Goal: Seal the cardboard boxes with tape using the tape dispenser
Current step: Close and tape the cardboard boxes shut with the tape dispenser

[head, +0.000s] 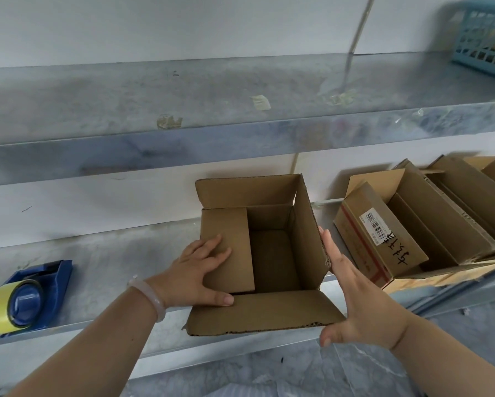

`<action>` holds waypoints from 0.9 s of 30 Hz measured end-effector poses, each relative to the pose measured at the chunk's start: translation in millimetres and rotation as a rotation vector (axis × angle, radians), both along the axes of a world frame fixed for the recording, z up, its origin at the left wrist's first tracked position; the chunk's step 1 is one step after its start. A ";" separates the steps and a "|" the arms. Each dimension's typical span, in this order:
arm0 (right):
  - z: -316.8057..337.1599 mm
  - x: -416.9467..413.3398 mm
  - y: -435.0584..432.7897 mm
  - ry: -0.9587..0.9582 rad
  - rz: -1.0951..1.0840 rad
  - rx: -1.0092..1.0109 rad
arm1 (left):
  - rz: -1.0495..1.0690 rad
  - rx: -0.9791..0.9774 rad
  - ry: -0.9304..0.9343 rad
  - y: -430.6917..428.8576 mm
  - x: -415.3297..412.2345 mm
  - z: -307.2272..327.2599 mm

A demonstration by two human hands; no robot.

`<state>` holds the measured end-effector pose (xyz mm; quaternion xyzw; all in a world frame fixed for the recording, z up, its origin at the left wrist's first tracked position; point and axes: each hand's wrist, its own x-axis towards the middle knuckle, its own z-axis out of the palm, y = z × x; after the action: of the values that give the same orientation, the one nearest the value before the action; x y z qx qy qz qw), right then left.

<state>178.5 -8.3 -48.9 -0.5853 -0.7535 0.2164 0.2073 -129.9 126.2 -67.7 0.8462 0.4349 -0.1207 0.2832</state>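
Cardboard box (pixel 272 253): where is it shown?
— It is shown on the lower shelf (pixel 111 270), at the front edge, directly ahead of the person and between the two hands. The top is open. The far flap is raised, the near flap is folded outward over the shelf edge, the left flap is folded down into the opening, and the right flap stands upright.
— How is the left hand (pixel 200 270) placed against it?
— The left hand is laid flat on the folded left flap. The fingers are straight and spread, and the thumb is set along the flap's near edge. Nothing is gripped. A pale bracelet (pixel 151 293) is worn at the wrist.
— And the right hand (pixel 358 290)?
— The right hand is held open just outside the box, palm turned towards it. The straight fingertips are placed against the outer face of the upright right flap, and the thumb is seen below the near flap's right corner. Nothing is held.
— Where is the tape dispenser (pixel 28 296) found?
— It is seen on the same shelf, well to the left of the left hand, untouched. It is blue and is loaded with a yellowish roll.
— What else is marked?
— Further open boxes (pixel 441 219) are stacked at the right, one of them labelled with a barcode. A blue basket (pixel 484 32) is seen on the upper shelf (pixel 211 90).
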 end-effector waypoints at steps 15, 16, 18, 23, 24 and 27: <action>-13.3 -6.0 -2.4 0.061 0.188 -0.068 | 0.003 0.018 -0.125 0.7 -5.0 -14.7; -12.3 -4.7 -0.4 0.156 0.132 -0.087 | 0.013 0.001 -0.133 0.0 -7.1 -12.7; -11.0 -5.0 4.5 0.324 -0.016 -0.142 | 0.054 -0.004 -0.171 3.8 -2.1 -9.2; -12.6 -13.6 30.1 0.492 -0.347 -0.229 | 0.434 -0.388 -0.703 -11.0 -5.4 1.4; -14.3 -15.1 35.2 0.513 -0.383 -0.230 | 0.562 -0.437 -0.849 -14.6 -3.8 3.6; -18.5 -19.5 44.7 0.545 -0.453 -0.197 | 0.702 -0.349 -0.967 -25.2 -4.9 -2.0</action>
<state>159.0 36.5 -67.5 -0.6751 -0.4974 0.3847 0.3857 -134.9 101.0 -69.7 0.5530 0.4837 0.3072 0.6049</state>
